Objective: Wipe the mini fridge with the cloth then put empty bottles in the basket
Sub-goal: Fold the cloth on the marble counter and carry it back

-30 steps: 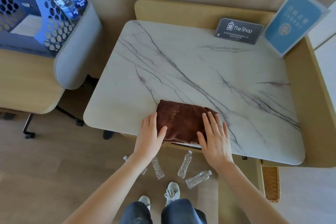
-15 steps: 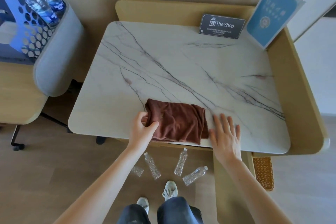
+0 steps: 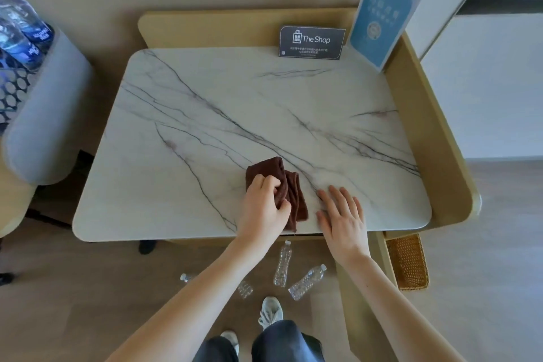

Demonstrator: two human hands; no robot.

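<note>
On top of the white marble slab with dark veins, near its front edge: everything below is placed against this slab.
Cloth: a dark brown terry cloth, bunched into a narrow folded strip, lies on the slab close to the front edge, a little right of the middle.
Left hand: the left hand is curled over the cloth's left half, fingers and thumb pinching a fold of it; the forearm crosses the slab's front edge.
Right hand: the right hand lies flat and relaxed on the bare slab just beside the cloth's right edge, fingers spread, gripping nothing; whether it touches the cloth I cannot tell.
Bottles: four clear empty plastic bottles lie on the wood floor below the slab's front edge, one partly hidden by the left forearm.
Basket: a woven tan wicker basket sits on the floor below the slab's front right corner, against the tan wooden surround that wraps the slab's back and right sides.
Signs: a black card reading "The Shop" leans at the slab's back edge; a blue leaflet in a clear stand stands at the back right corner.
Left of the slab: a grey padded chair back, with blue-labelled full water bottles beyond it.
Person: pale sneakers and dark trousers stand in front of the slab.
</note>
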